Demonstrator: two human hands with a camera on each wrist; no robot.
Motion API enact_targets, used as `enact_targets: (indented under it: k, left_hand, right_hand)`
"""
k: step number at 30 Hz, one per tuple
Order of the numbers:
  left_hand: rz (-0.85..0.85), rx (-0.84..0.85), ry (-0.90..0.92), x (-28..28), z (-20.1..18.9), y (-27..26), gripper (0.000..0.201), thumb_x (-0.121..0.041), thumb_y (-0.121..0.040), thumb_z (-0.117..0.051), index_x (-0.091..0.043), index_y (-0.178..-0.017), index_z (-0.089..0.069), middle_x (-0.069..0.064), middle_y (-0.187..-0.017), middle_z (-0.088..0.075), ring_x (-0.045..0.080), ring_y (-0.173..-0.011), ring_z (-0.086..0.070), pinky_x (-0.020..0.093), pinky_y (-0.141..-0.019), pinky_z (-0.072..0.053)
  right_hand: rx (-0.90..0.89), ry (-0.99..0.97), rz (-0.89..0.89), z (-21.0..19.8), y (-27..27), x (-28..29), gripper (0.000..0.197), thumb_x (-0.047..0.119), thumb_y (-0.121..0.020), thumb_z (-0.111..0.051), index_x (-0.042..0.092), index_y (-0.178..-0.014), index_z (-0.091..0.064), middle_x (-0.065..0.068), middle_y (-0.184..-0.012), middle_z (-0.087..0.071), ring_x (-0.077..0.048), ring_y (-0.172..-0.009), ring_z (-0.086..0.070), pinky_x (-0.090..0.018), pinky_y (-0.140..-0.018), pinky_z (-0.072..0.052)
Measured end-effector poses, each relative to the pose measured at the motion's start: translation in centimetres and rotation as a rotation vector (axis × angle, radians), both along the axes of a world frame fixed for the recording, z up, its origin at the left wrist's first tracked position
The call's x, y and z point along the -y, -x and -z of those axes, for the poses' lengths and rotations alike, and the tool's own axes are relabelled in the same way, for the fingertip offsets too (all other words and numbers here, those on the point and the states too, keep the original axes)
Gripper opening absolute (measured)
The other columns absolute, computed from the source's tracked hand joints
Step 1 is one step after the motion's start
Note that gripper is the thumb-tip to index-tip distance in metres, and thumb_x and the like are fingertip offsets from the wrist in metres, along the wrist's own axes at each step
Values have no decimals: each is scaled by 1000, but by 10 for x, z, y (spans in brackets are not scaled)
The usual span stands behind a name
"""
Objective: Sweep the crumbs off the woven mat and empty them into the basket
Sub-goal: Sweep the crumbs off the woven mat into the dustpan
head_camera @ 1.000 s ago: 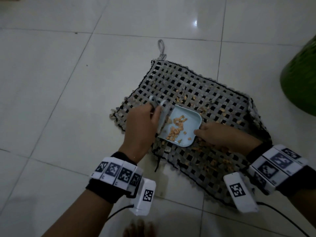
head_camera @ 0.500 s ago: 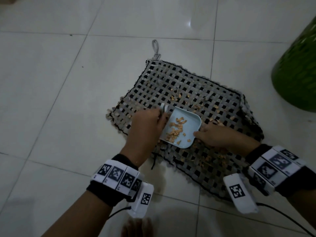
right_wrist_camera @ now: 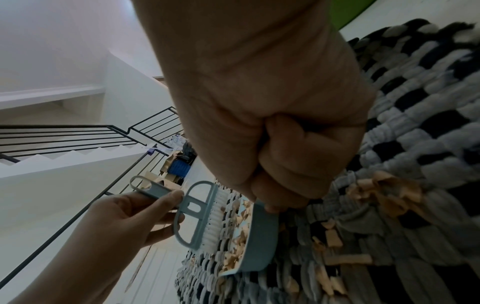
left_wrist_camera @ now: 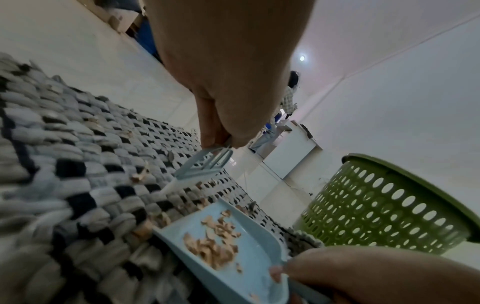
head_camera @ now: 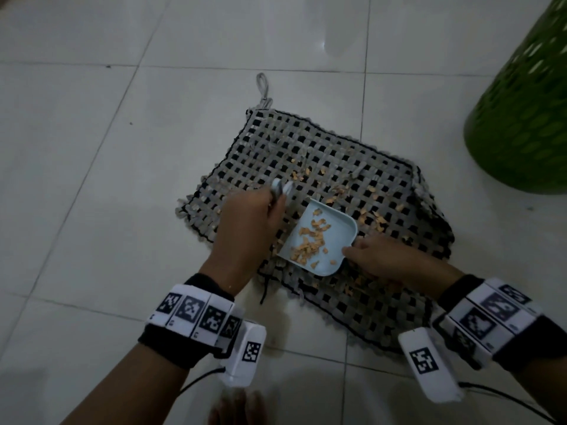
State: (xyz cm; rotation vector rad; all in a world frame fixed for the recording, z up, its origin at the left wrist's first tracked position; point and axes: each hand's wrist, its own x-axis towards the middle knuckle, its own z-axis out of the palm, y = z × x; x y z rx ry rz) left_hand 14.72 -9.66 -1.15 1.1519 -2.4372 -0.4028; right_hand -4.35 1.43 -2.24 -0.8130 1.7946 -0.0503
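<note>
A grey and black woven mat (head_camera: 322, 167) lies on the tiled floor, strewn with tan crumbs (head_camera: 372, 217). My left hand (head_camera: 248, 228) grips a small light-blue brush (right_wrist_camera: 200, 216) by its handle, with the white bristles (right_wrist_camera: 215, 218) just left of the dustpan's open edge. My right hand (head_camera: 383, 259) pinches the near corner of a light-blue dustpan (head_camera: 333, 237) that rests on the mat and holds a pile of crumbs (left_wrist_camera: 213, 246). More crumbs (right_wrist_camera: 384, 191) lie under and behind my right hand.
A green perforated basket (head_camera: 527, 118) stands on the floor to the right of the mat, also seen in the left wrist view as the basket (left_wrist_camera: 384, 207). White floor tiles (head_camera: 92, 148) surround the mat. A person stands far off across the room.
My left hand has drawn the brush back to the left, away from the dustpan's edge. My head has shifted, so the basket shows more. The dustpan has stayed in place.
</note>
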Motion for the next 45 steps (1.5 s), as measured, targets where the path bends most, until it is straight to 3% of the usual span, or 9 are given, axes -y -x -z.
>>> enact_targets:
  k: [4, 10, 14, 20, 25, 28, 32, 37, 45]
  left_hand:
    - [40, 51, 12, 0, 4, 8, 40, -24, -102, -54, -6, -67, -61, 5, -55, -58, 16, -43, -48, 27, -44, -34]
    - [54, -3, -56, -4, 5, 6, 39, -31, -103, -53, -9, -76, -69, 0, -59, -62, 10, -46, -53, 23, -46, -42]
    - [-18, 2, 26, 9, -1, -9, 39, -29, -103, -53, -10, -69, -63, 1, -57, -60, 13, -45, -50, 18, -45, -31]
    - [28, -27, -154, -7, 7, -6, 25, -27, -101, -57, -11, -88, -70, -1, -73, -69, 8, -57, -61, 29, -55, -54]
    - [-83, 39, 45, 11, -24, -37, 25, -26, -104, -50, -13, -96, -69, -4, -72, -62, 0, -52, -47, 8, -50, -37]
    - [-146, 165, 34, 0, -19, -43, 33, -22, -107, -41, -18, -77, -53, -14, -59, -42, -1, -47, -37, 9, -49, -30]
    - [-73, 153, -63, -23, 1, -28, 23, -11, -103, -50, -21, -81, -51, -15, -62, -42, -3, -52, -39, 9, -49, -30]
    - [70, 113, -142, -54, 7, 5, 15, -16, -101, -52, -10, -99, -65, 4, -87, -70, 16, -70, -63, 22, -61, -47]
    - [-143, -54, -88, -10, -24, -25, 21, -21, -105, -49, -14, -102, -68, -4, -64, -60, 7, -50, -56, 19, -46, -46]
  right_hand:
    - [35, 17, 27, -1, -2, -3, 47, 34, -100, -43, 16, -57, -36, 0, -49, -31, -13, -39, -24, -22, -46, -25]
    - [46, 9, 26, -1, -5, -8, 46, 34, -101, -41, 16, -60, -34, 0, -51, -28, -14, -42, -21, -24, -47, -21]
    - [2, 29, -34, -3, 1, -5, 49, 34, -101, -43, 17, -55, -36, 1, -48, -28, -13, -38, -21, -25, -48, -23]
    - [-35, 16, -106, -12, 18, 4, 47, 33, -99, -46, 16, -56, -37, 0, -51, -28, -15, -41, -19, -26, -48, -23]
    - [-17, 2, -168, -19, 22, 4, 48, 43, -99, -43, 6, -68, -50, -3, -55, -34, -15, -40, -25, -24, -47, -28]
    - [-33, -6, -218, -19, 15, 1, 63, 54, -97, -37, 0, -106, -69, -2, -53, -36, -15, -41, -30, -25, -48, -29]
    - [-120, 46, -277, -17, 8, -1, 53, 47, -101, -35, 5, -79, -59, -2, -52, -35, -14, -39, -25, -24, -44, -26]
    - [-156, 37, -291, -15, 9, 1, 53, 46, -100, -37, 7, -83, -69, -3, -51, -37, -16, -40, -28, -25, -44, -27]
    - [-145, 60, -257, -7, 10, -5, 52, 47, -99, -42, 16, -57, -48, -3, -50, -35, -16, -38, -26, -24, -44, -26]
